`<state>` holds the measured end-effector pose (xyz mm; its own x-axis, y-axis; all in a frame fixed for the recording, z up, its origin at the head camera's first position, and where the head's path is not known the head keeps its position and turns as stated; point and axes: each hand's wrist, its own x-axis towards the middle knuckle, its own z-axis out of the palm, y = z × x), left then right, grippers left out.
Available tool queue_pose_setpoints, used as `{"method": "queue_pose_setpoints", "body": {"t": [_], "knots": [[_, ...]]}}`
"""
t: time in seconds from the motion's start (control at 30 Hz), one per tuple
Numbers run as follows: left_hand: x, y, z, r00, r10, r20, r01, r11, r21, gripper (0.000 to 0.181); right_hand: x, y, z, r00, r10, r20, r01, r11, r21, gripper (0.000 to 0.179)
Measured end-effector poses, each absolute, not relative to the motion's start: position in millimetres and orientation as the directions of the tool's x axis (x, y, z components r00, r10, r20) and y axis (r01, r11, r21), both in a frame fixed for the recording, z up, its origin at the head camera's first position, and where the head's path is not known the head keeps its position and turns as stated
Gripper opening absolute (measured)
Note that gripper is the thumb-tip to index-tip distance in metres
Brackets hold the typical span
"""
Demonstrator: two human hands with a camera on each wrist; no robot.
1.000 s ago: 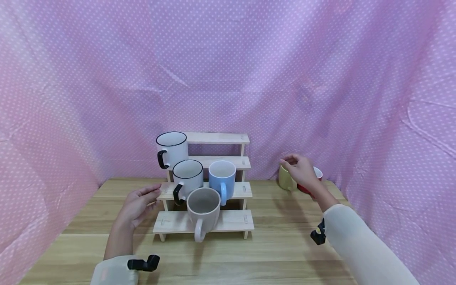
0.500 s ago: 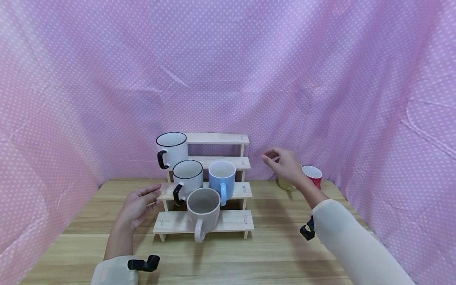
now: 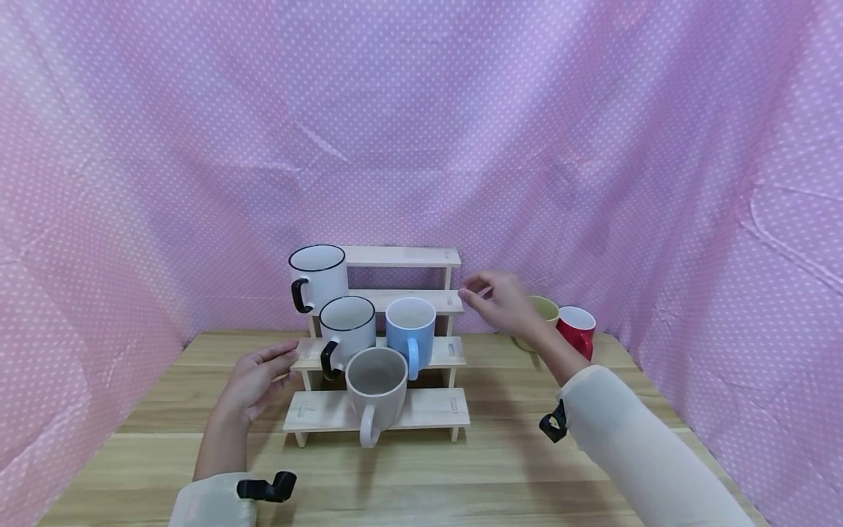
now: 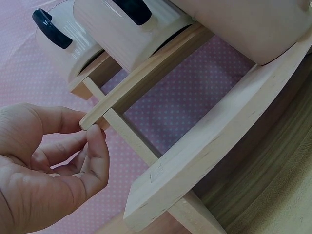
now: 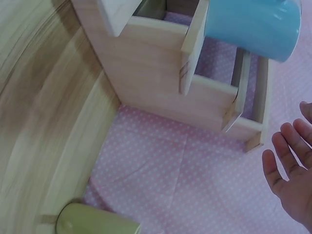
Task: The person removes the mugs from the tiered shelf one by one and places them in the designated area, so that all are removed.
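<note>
With the wooden rack (image 3: 428, 406) as dial, a greyish mug (image 3: 377, 384) sits at six on the lowest shelf. At nine, the left hand (image 3: 255, 377) pinches the second shelf's end; that shelf bears a black-rimmed mug (image 3: 350, 340) and a blue mug (image 3: 408, 337). Towards two, the right hand (image 3: 503, 301), grasping nothing, hangs loosely curved near the third shelf's end. At three, a red mug (image 3: 577, 337) and an olive mug (image 3: 545, 311), seemingly upright though half hidden, stand on the desk (image 3: 474, 468).

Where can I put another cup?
Top shelf: bare where it shows. Bottom shelf: bare on both sides of the grey mug. Table: bare in front. Crowded: second shelf up, where a white mug and blue mug stand close.
</note>
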<state>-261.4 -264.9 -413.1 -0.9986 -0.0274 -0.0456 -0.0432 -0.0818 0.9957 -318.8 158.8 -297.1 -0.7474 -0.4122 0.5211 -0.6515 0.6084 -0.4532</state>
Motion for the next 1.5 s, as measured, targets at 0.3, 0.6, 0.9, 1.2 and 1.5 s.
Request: {"method": "queue_pose_setpoints", "body": {"t": [0.3,0.6,0.9,1.2,1.5], "knots": [[-259.6,-264.0,-410.7,-0.999,-0.018,-0.034,-0.033,-0.096,0.995,0.051,-312.1,137.7,-295.9,-0.630,-0.521,0.576,-0.755,0.584,-0.298,0.021],[-258.6,-263.2,-410.4,-0.999,-0.016,-0.035,-0.033,-0.091,0.995,0.051,-304.4,119.4,-290.9,-0.574,-0.594,0.564,-0.794,0.571,-0.207,0.029],[-258.7,-263.7,-410.4,-1.000,-0.005,-0.031,-0.030,-0.099,0.995,0.052,-302.8,100.4,-286.5,-0.578,-0.632,0.517,-0.793,0.584,-0.173,0.041],[-259.5,-265.1,-411.6,-0.999,-0.005,-0.033,-0.033,-0.106,0.994,0.052,-298.3,75.7,-279.3,-0.590,-0.666,0.457,-0.795,0.578,-0.184,0.043],[-262.1,-265.0,-411.8,-0.999,-0.018,-0.051,-0.049,-0.106,0.993,0.051,-293.9,47.4,-272.4,-0.588,-0.684,0.432,-0.801,0.568,-0.190,0.043]]}}
